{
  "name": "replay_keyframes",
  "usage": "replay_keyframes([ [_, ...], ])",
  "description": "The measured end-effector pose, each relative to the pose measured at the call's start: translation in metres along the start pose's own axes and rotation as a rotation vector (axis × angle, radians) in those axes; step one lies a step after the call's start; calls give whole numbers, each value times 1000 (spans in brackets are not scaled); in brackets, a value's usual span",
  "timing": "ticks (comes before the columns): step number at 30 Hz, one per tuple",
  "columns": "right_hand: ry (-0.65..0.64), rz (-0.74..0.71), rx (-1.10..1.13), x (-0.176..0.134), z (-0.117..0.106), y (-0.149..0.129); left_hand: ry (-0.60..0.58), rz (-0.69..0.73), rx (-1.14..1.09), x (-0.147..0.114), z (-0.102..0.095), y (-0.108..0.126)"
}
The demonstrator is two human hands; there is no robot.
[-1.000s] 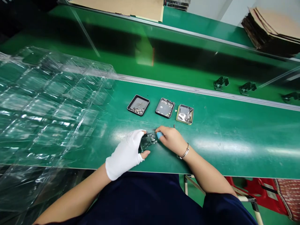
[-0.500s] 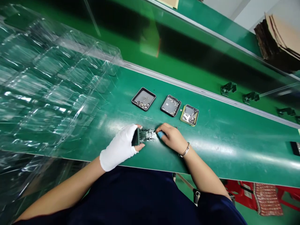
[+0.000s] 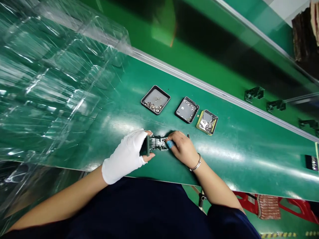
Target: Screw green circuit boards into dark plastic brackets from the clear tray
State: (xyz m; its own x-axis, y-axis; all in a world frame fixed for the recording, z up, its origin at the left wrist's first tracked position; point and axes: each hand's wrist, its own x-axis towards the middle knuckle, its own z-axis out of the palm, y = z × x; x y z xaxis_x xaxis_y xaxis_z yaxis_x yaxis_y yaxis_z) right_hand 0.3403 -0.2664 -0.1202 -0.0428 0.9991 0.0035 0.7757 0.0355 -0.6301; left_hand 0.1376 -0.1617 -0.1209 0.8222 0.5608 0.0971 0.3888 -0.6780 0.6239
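My left hand (image 3: pixel 128 155), in a white fingerless glove, is closed around the wide end of a dark green plastic part (image 3: pixel 157 143). The part's narrower, open-framed end points to the right, over the green bench. At that end, my right hand (image 3: pixel 183 147) is pinched, with blue tape round one finger and a metal bracelet at the wrist. What its fingertips hold is too small to make out; a thin dark tip (image 3: pixel 188 136) shows behind the hand. Beyond the hands lie a larger tray (image 3: pixel 156 100), a middle tray (image 3: pixel 186 109) and a yellow-edged tray (image 3: pixel 207 122), each holding small metal pieces.
Stacked clear plastic blister trays (image 3: pixel 57 79) cover the left of the green bench (image 3: pixel 244 156). A metal rail (image 3: pixel 174 71) runs along its back. Several similar dark green parts (image 3: pixel 254 94) show at the back right. A black block (image 3: pixel 311 162) sits at the right edge.
The view has shifted and tilted slightly, so the trays appear a little farther right. Both hands stay at the green part, with the right fingertips slightly closer in over its end.
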Motion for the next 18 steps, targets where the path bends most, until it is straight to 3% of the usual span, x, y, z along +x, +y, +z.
replay_keyframes([
  [7,-63,123,-107,4,0,-11,7,-19,14,-4,4,-2],
  [13,-120,51,47,1,-9,-5,14,27,43,-4,5,-4],
  [18,-140,110,-126,1,-4,-17,22,26,21,-4,5,-6],
])
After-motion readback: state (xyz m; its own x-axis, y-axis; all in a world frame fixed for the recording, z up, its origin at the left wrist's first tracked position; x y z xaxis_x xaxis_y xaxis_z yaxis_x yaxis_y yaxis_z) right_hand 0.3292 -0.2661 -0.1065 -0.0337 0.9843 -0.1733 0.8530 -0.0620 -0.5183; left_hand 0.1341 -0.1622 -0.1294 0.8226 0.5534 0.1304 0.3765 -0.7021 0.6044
